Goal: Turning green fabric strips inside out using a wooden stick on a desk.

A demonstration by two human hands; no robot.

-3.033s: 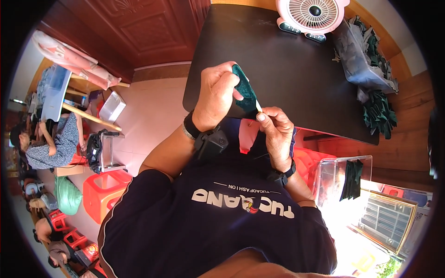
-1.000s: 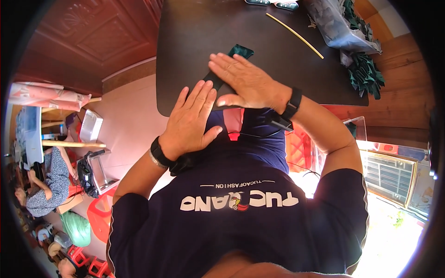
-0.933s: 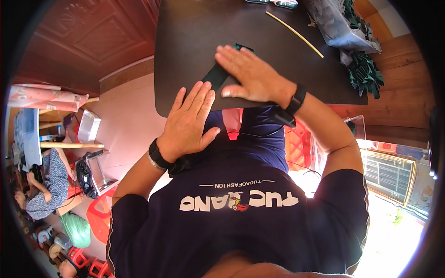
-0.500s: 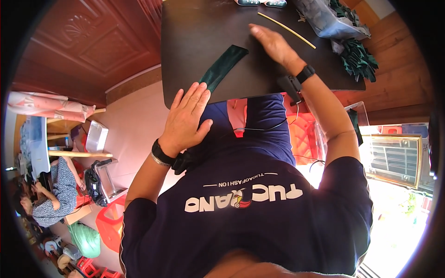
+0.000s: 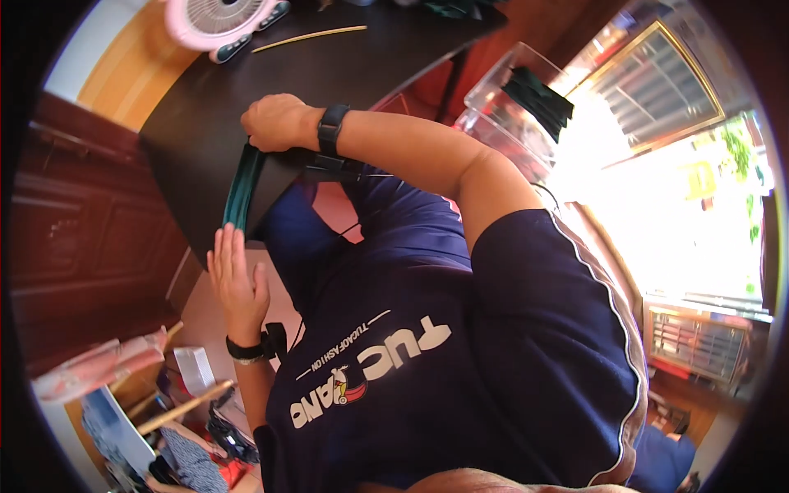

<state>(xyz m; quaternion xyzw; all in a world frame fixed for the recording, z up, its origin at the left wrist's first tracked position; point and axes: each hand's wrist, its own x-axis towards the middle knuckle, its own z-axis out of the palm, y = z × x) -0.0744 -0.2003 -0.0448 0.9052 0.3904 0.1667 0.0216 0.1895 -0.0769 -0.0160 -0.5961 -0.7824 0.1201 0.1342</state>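
Observation:
A dark green fabric strip (image 5: pixel 243 191) lies lengthwise near the left edge of the dark table (image 5: pixel 197 140). My left hand (image 5: pixel 237 275) rests flat on its near end, with the fingers stretched out and close together. At the far end of the strip, my right hand (image 5: pixel 279 122) has its fingers curled and closed on the fabric. The fingertips of the right hand are partly hidden behind its back. Between both hands the strip looks narrow, with lengthwise creases.
Toward the back of the table lies a thin yellowish stick (image 5: pixel 309 37), beside a pink fan (image 5: pixel 218 20). A clear plastic bin (image 5: pixel 514 74) with dark green cloth (image 5: pixel 536 103) stands off the table's right side. Another person in patterned clothing (image 5: pixel 191 460) is at the lower left.
The view has turned toward the right. My right hand has come from open above the table to closed at the strip's far end. My left hand stays on the near end.

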